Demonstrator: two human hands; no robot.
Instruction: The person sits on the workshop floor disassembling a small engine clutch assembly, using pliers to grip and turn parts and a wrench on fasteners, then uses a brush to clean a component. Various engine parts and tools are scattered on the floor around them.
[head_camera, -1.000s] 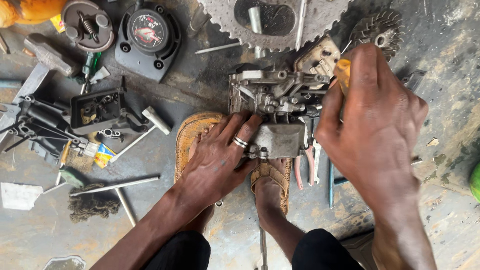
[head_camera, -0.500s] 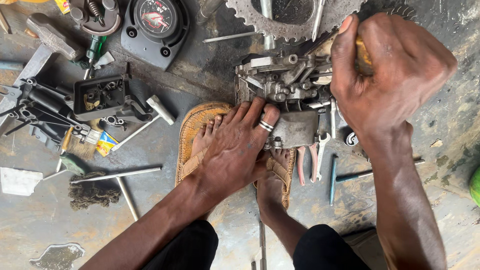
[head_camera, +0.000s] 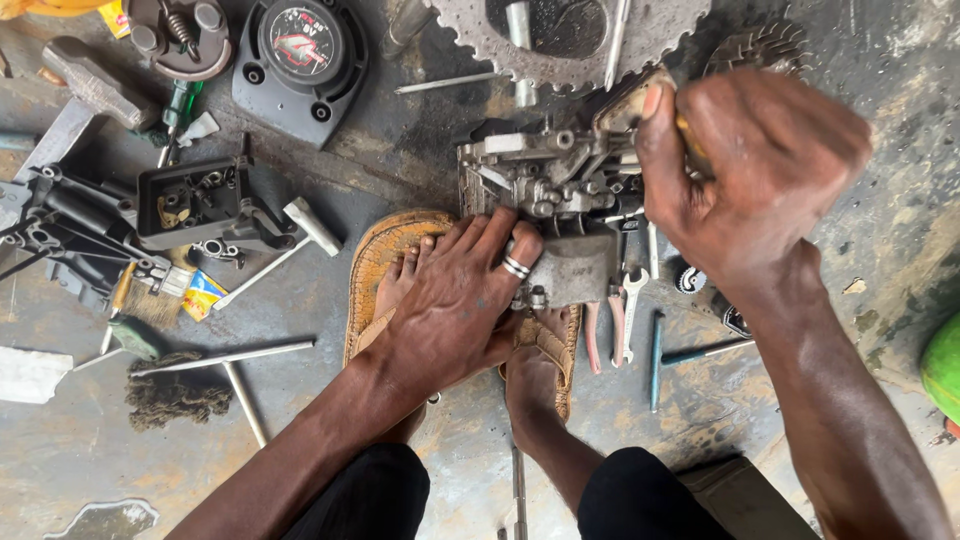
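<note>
metal engine part (head_camera: 560, 190) | left hand (head_camera: 455, 300) fingers flat, pressing it | right hand (head_camera: 760, 170) fist clenched on yellow-handled tool (head_camera: 690, 140)

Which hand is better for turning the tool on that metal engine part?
The right hand. It already grips the yellow-handled tool above the engine part, while the left hand lies flat, pressing it down.

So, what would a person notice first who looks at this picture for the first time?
First, the grey metal engine part at the centre, pinned by the left hand with a ring, while the right hand grips a yellow-handled tool over it. Then the bare feet in tan sandals below, and the big toothed sprocket at the top.
</note>
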